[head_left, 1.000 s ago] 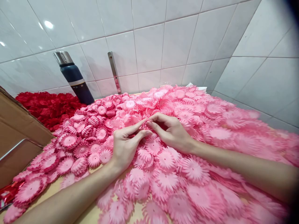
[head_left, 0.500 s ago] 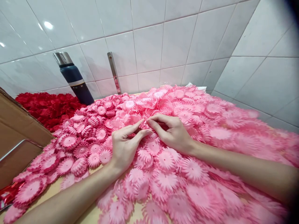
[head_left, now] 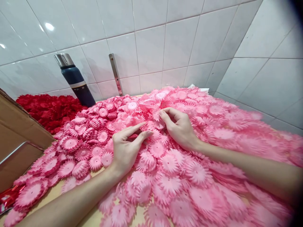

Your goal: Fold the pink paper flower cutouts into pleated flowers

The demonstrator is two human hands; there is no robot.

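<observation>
A deep pile of pink, fringed flower petal discs (head_left: 169, 162) with small centre holes spreads around both hands. My right hand (head_left: 178, 126) is over the middle of the pile, thumb and forefinger pinched together on the edge of a pink petal disc (head_left: 156, 115). To its left, my left hand (head_left: 126, 146) rests low among the discs, its thumb and forefinger stretched out with a gap between them. Pink shows in that gap, and whether it is a disc in the hand or the pile behind is unclear. The left hand's other fingers are curled underneath and mostly hidden.
Red petal discs (head_left: 50, 110) are heaped at the back left, beside a dark blue bottle (head_left: 79, 85) with a steel cap. A cardboard box (head_left: 20, 138) stands at the left edge. A metal strip (head_left: 115, 71) leans against the white tiled wall (head_left: 151, 41).
My right hand has moved right and slightly up, away from the left fingertips, with a pink disc at its fingertips. My left hand has stayed almost in place.
</observation>
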